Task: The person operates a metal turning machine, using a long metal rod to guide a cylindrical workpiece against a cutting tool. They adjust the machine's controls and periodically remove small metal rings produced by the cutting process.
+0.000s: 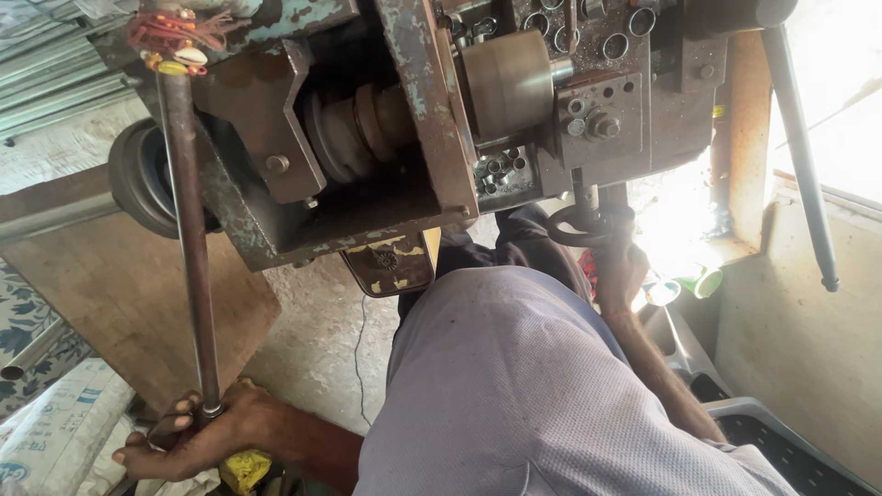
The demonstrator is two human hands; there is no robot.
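The long lever rod (188, 230) is clamped low in the left hand (197, 436) for leverage, while the small handwheel (588, 225) is gripped by the right hand (620, 266) at the lathe (404, 119).

1. The machine (441, 119) stands ahead of the person.
2. A long bar (188, 220) runs from its left side toward the left hand (197, 432).
3. The handwheel (588, 223) sits below its right part, by the right hand (623, 271).

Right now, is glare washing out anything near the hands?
Head view: window glare blows out the area beside the right hand on the small handwheel; left hand on the long metal rod is evenly lit and sharp; machine body sits in shadow.
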